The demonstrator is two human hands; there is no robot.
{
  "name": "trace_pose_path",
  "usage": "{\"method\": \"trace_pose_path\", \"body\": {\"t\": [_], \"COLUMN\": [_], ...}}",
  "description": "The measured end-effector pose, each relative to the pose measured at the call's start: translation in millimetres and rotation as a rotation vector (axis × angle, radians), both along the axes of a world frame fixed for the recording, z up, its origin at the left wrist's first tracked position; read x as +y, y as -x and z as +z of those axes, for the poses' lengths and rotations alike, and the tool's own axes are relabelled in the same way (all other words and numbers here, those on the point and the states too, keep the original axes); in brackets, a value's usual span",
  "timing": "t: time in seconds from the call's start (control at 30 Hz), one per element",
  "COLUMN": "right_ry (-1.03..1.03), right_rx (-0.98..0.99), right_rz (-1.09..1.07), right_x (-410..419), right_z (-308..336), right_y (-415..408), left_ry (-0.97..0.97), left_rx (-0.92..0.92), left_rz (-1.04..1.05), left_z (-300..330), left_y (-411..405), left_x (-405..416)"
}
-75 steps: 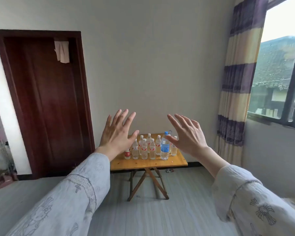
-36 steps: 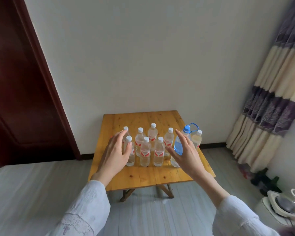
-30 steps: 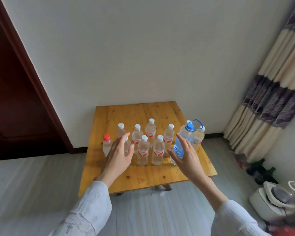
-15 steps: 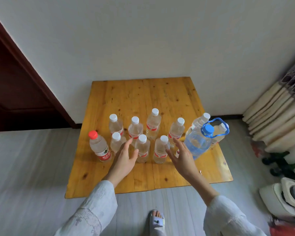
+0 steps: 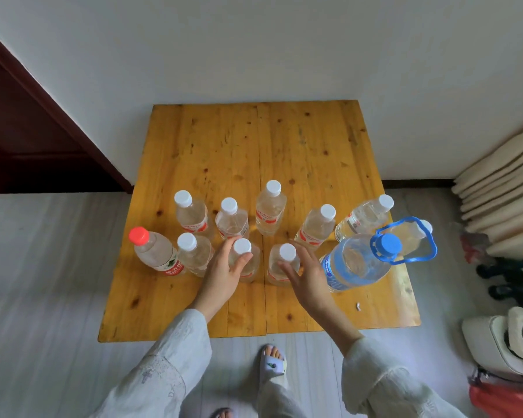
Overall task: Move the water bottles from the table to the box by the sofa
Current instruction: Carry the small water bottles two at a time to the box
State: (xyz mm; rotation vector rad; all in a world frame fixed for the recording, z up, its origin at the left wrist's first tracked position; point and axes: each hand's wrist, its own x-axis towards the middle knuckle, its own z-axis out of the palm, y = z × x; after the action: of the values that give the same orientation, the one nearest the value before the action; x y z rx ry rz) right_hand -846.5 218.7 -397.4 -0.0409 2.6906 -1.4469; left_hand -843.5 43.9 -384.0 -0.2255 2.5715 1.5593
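The wooden table (image 5: 254,140) carries every bottle, none moved yet; the box is out of view. Beside the blue jug (image 5: 355,262), the left hand (image 5: 224,274) curls round one small bottle (image 5: 244,260), apparently closing, while the right hand (image 5: 307,274) wraps its neighbour (image 5: 281,268). Best to grasp each below the cap and lift straight up, sparing the others
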Motion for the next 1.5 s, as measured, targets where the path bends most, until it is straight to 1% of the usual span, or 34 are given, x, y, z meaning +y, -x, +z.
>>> {"method": "trace_pose_path", "body": {"t": [0.13,0.2,0.3,0.4,0.5,0.6,0.7,0.87,0.97,1.17,1.33,1.43,1.5], "right_ry": [0.022,0.018,0.073,0.13,0.18,0.23,0.258,0.285,0.302,0.289,0.193,0.122,0.093], "right_rx": [-0.053,-0.08,-0.125,-0.138,-0.108,-0.051,-0.001,0.063,0.126,0.258,0.365,0.374,0.36], "right_rz": [0.041,0.048,-0.015,-0.096,-0.217,-0.399,-0.562,-0.825,-0.99,-1.275,-1.533,-1.671,-1.748], "right_x": [3.6,7.4,11.5,10.3,7.4,5.9,4.4,7.9,14.9,21.7,14.3,2.8,-7.5], "right_z": [1.2,2.4,5.8,12.5,20.7,33.8,46.9,68.6,80.7,99.9,107.1,110.5,114.0], "right_y": [-0.3,-2.0,-10.6,-28.3,-54.4,-89.0,-129.2,-207.3,-263.0,-402.7,-537.3,-626.2,-685.4], "left_ry": [0.001,0.015,-0.001,-0.027,-0.038,-0.044,-0.075,-0.211,-0.278,-0.276,-0.312,-0.348,-0.396], "left_rx": [0.018,0.023,0.024,0.033,0.066,0.108,0.204,0.21,0.172,0.175,0.198,0.193,0.152], "left_rz": [-0.046,-0.027,-0.008,-0.059,-0.139,-0.272,-0.4,-0.634,-0.768,-1.086,-1.332,-1.453,-1.531], "left_z": [-0.8,1.6,7.3,15.3,23.9,38.2,54.4,76.9,82.7,98.2,110.1,118.6,122.5], "left_y": [-3.8,-5.5,-7.9,-6.8,-3.6,-3.1,-12.2,-53.8,-89.6,-197.0,-315.7,-399.0,-456.2], "left_x": [-5.2,-10.6,-17.3,-17.9,-17.5,-13.7,2.0,46.0,74.4,131.1,167.9,188.1,200.0]}}
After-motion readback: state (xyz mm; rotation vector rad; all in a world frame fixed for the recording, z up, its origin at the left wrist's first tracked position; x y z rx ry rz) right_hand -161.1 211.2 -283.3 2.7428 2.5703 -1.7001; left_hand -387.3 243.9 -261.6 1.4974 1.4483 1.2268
